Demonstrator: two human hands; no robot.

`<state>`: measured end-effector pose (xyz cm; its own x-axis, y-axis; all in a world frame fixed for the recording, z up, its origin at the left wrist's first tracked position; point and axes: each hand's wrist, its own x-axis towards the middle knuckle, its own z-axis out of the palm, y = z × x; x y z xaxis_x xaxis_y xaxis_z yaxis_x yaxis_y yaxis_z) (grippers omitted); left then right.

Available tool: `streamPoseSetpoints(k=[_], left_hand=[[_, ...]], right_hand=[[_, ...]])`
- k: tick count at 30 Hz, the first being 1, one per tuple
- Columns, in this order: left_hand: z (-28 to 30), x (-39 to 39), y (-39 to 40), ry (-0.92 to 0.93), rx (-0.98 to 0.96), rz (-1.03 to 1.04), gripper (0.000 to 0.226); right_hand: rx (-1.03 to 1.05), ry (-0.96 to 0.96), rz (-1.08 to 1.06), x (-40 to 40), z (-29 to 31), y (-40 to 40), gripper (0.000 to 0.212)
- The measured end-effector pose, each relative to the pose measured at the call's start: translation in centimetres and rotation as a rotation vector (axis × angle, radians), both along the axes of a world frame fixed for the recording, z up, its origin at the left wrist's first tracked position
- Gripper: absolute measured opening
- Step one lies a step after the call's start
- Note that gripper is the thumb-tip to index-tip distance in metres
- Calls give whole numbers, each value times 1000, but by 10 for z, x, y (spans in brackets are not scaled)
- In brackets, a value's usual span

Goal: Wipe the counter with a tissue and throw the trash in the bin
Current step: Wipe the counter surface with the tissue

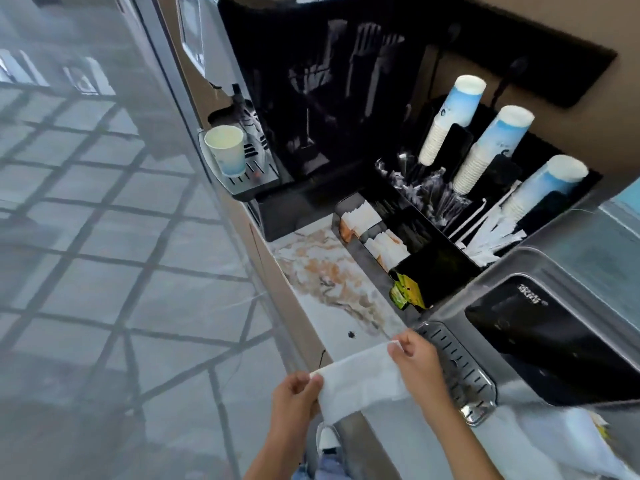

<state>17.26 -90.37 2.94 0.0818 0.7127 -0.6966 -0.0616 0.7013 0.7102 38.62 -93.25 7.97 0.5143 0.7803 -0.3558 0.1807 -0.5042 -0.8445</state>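
Tissue (360, 379) between both hands' fingers (398, 349)

The pale marble-patterned counter (311, 292) carries a brown smeared stain (332, 271) just in front of the black compartmented condiment organiser (446, 271). Beside that organiser stand a black coffee machine (311, 98) and a silver-and-black dispenser (554, 327) with slotted metal drip tray (457, 368).

Below me to the left spreads a grey tiled floor (104, 254) with dark grout lines, glossy and blurred. Ahead stands a black coffee machine (311, 98) against a beige wall (571, 22). Beside it sits a black organizer (446, 271) with stacked paper cups (450, 119). My shoe (329, 439) shows below.
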Motion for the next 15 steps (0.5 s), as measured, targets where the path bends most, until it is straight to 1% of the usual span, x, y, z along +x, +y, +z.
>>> streamPoseSetpoints(k=[3, 6, 8, 12, 15], left_hand=[[-14, 14, 9, 31, -55, 16, 11], [-22, 26, 20, 110, -46, 62, 15], [-24, 32, 30, 159, -20, 106, 17], [-25, 36, 48, 215, 26, 142, 12], [-29, 36, 58, 236, 54, 139, 15]], right_hand=[[-60, 6, 42, 10, -16, 27, 10], [-67, -68, 83, 16, -31, 52, 18], [-78, -144, 119, 16, -41, 66, 20], [-130, -247, 193, 14, -59, 83, 7], [-129, -282, 160, 12, -61, 88, 8]])
